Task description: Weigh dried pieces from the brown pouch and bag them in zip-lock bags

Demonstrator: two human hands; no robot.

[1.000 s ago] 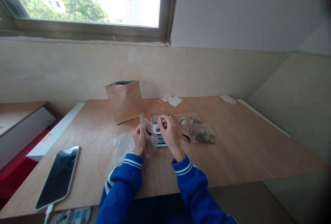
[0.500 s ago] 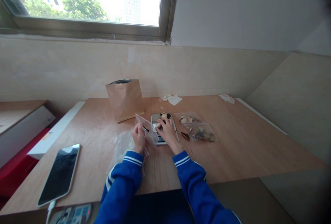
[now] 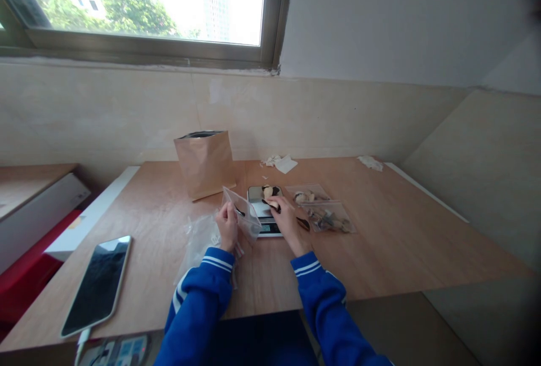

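My left hand [image 3: 227,225] is closed on the edge of a clear plastic zip bag [image 3: 252,223], held tilted with its mouth toward the scale; a dark piece shows inside. My right hand [image 3: 287,220] pinches a dark-and-cream dried slice [image 3: 274,204], perhaps dried mushroom, above the front of a small digital scale [image 3: 255,193]. More such slices [image 3: 269,191] lie on the back of the scale's plate. The scale's lit display [image 3: 266,228] shows, its digits too small to read. A loose dark slice [image 3: 303,223] rests on the table right of the scale, beside my right hand.
Two filled zip bags [image 3: 332,218] lie right of the scale. A brown paper pouch [image 3: 205,163] stands open at back left. Empty plastic bags [image 3: 198,236] lie under my left forearm. A phone [image 3: 99,281] on a cable is at left. Crumpled paper [image 3: 285,163] sits near the wall.
My right hand has drawn back to the right from the scale's plate with a slice between its fingers, uncovering the plate and display. The left hand and its bag have hardly moved.
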